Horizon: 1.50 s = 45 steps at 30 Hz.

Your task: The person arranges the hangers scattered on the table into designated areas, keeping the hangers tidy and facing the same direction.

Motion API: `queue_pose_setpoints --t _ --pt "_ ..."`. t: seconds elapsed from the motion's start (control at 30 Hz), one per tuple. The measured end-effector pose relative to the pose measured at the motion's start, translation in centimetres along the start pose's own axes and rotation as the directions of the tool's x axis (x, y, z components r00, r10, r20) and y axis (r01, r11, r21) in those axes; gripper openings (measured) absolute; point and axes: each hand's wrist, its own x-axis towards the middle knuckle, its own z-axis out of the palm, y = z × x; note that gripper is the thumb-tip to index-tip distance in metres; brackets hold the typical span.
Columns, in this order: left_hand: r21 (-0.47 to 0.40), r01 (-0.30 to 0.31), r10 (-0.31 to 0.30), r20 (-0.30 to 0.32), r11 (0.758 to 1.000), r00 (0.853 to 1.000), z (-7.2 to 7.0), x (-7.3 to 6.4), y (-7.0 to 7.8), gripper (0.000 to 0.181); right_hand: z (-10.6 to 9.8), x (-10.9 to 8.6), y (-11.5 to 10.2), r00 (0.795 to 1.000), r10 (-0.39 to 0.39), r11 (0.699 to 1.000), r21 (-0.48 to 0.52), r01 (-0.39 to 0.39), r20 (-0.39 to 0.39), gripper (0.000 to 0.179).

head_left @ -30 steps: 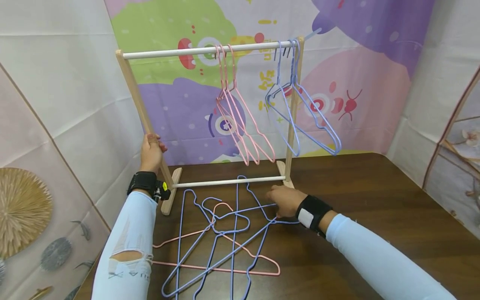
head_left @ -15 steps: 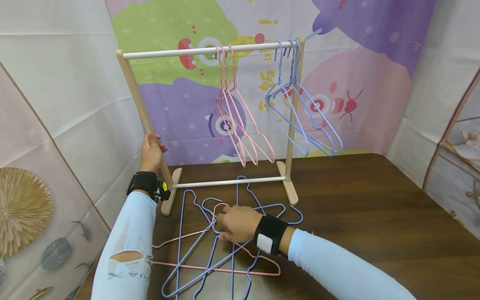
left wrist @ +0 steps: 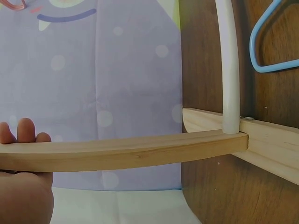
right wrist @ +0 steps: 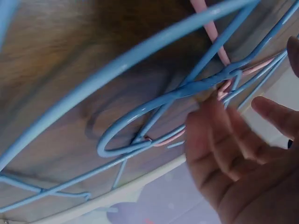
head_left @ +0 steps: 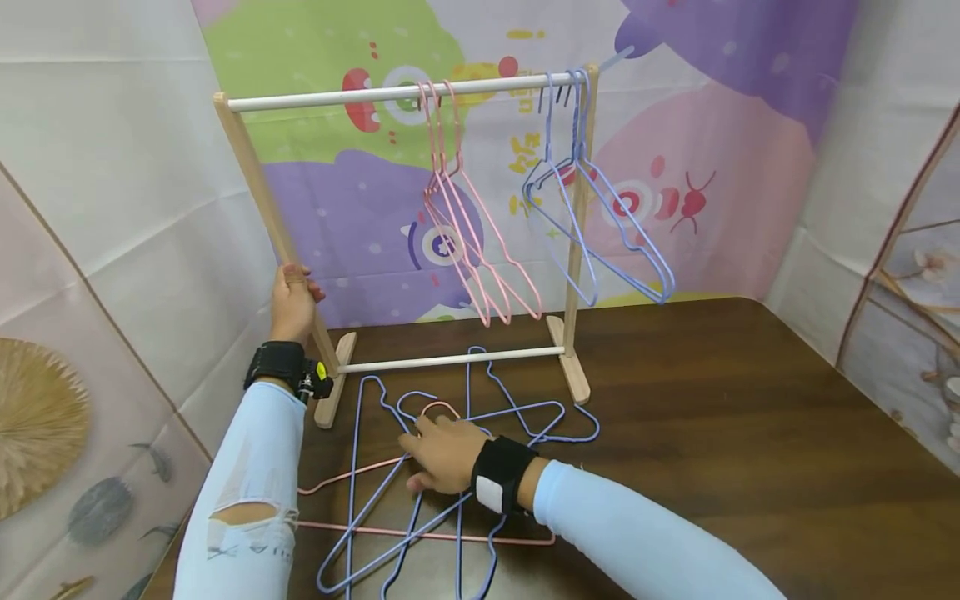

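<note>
My left hand [head_left: 294, 304] grips the left wooden upright [head_left: 258, 179] of a small hanger rack; in the left wrist view its fingertips show past the upright [left wrist: 140, 154]. My right hand [head_left: 446, 454] is over a loose pile of hangers on the table, fingers spread and slightly bent. Seen from the right wrist, those fingers [right wrist: 201, 140] reach in right by the twisted neck of a blue hanger [right wrist: 196, 87], with the thumb apart. A pink hanger [head_left: 420, 536] lies beneath the blue ones. My right hand hides part of the pile.
From the rack's white top rail [head_left: 322, 98] hang three pink hangers [head_left: 487, 215] and, near the right upright, several blue hangers [head_left: 573, 218]. A white lower bar [head_left: 450, 360] joins the feet. Behind stands a printed cartoon backdrop [head_left: 337, 217]; the brown table [head_left: 712, 417] extends right.
My right hand has moved left from beside the rack's right foot to the middle of the hanger pile. The view has shifted slightly. My left hand keeps its grip on the upright.
</note>
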Motion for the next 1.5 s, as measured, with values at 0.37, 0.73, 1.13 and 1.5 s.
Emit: queue_pose_setpoints --t 0.37,0.73,1.13,1.5 --pt "0.005 -0.006 0.006 0.010 1.000 1.000 -0.3 0.0 -0.3 0.059 0.4 0.8 -0.4 0.996 0.089 0.996 -0.021 -0.089 0.013 0.024" --pt "-0.001 -0.005 0.005 0.027 1.000 1.000 -0.4 0.1 -0.3 0.053 1.7 1.3 0.6 0.996 0.002 0.999 -0.040 -0.006 -0.094 0.015" --pt "0.013 0.003 -0.003 0.022 1.000 1.000 -0.3 0.2 -0.3 0.055 0.6 0.0 0.2 0.993 -0.059 0.991 -0.124 0.046 -0.106 0.009" --pt "0.008 -0.012 0.012 0.027 1.000 1.000 -0.3 0.0 -0.1 0.059 -3.3 -2.4 1.9 0.978 -0.095 0.986 0.115 0.118 -0.187 0.010"
